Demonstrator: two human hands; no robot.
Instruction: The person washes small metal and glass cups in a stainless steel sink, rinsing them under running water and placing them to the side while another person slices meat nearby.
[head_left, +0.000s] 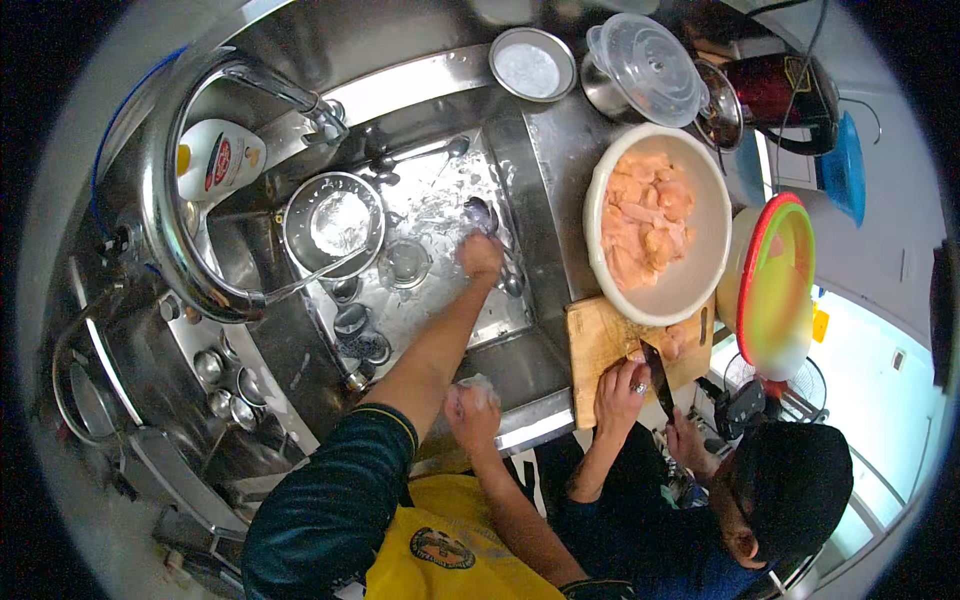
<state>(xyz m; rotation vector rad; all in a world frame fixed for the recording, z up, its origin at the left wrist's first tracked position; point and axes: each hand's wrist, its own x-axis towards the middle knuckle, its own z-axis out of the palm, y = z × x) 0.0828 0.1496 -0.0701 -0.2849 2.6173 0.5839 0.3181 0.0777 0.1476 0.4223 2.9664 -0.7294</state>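
Note:
My left hand (480, 256) reaches down over a wet metal tray (442, 300) in a steel sink. It is beside metal ladle or spoon bowls (481, 216); its fingertips are partly hidden, so a hold is unclear. Nearer my body, my right hand (472, 414) is closed around a crumpled whitish scrubber or cloth (480, 388). Water runs from the curved faucet (161, 187) into a round steel pot (294, 229) at the tray's left side. A clear round dish (406, 264) and several metal utensils (350, 320) lie on the tray.
At right, a co-worker's hands (621, 397) use a knife (658, 379) on a wooden cutting board (589, 352). Raw meat fills part of a large white bowl (712, 255). Beyond are colored basins (750, 277). A white jug (225, 157) stands behind the faucet.

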